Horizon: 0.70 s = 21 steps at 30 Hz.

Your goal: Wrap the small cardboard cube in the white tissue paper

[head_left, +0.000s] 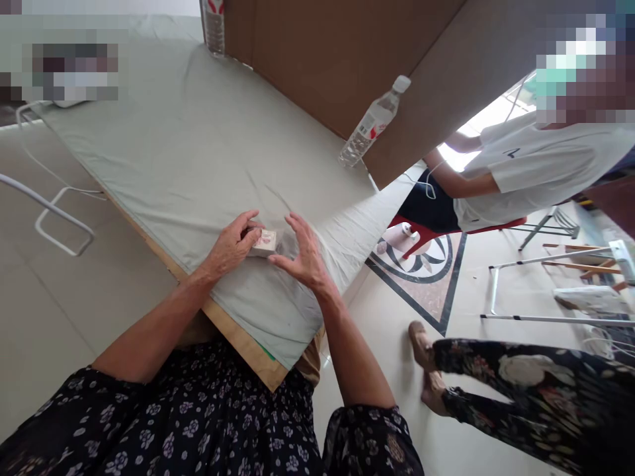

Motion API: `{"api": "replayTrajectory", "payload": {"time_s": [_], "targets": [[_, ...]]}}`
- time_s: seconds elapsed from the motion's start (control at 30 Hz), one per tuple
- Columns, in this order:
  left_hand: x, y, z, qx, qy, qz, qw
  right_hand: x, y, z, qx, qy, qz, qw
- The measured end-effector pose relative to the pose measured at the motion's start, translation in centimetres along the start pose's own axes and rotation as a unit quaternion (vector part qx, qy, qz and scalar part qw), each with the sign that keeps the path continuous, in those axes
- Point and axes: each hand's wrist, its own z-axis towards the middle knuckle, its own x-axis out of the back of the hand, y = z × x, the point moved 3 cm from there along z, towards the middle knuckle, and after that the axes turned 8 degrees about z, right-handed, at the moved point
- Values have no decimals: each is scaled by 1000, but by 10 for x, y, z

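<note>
A small pale box (265, 242) with a reddish print on its top lies on the cloth-covered table, near the corner closest to me. My left hand (233, 243) grips its left side, with the fingers curled and the thumb along its edge. On the other side, my right hand (303, 254) is open, its fingers spread and raised and its thumb tip close to the box's right corner. Whether that thumb touches the box I cannot tell. Something thin and clear, like plastic film, seems to lie between the right hand and the box.
A clear plastic bottle (372, 125) stands beside a large cardboard panel (317, 59); another bottle (215, 30) is further back. Light green cloth (163, 139) covers the table. A seated person in a white shirt (546, 165) is at the right, and another person's legs (496, 377) show below.
</note>
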Motion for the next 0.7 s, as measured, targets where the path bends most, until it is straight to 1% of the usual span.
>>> {"api": "replayTrajectory", "payload": {"time_s": [0.07,0.13,0.2,0.27,0.33,0.43,0.53,0.6,0.7], "targets": [[0,2,0,-2,4,11,1000,-7,6,10,4,-49,18,999],[1,5,-1,-4,10,23,1000,-16,6,15,22,-69,36,997],[3,8,-1,-7,19,25,999,-22,3,16,38,-51,45,997],[6,10,-2,-6,29,21,999,-26,0,16,38,-27,42,998],[8,8,-2,3,40,23,999,-30,0,16,23,-31,37,999],[12,-1,-4,20,63,26,998,-33,3,15,7,-46,42,998],[15,-10,-7,17,80,-5,997,-29,8,8,-2,-5,71,997],[17,-15,-8,14,85,-30,996,-24,12,1,-25,30,95,995],[17,-18,-8,13,81,-56,995,-19,15,-5,-60,52,124,989]]}}
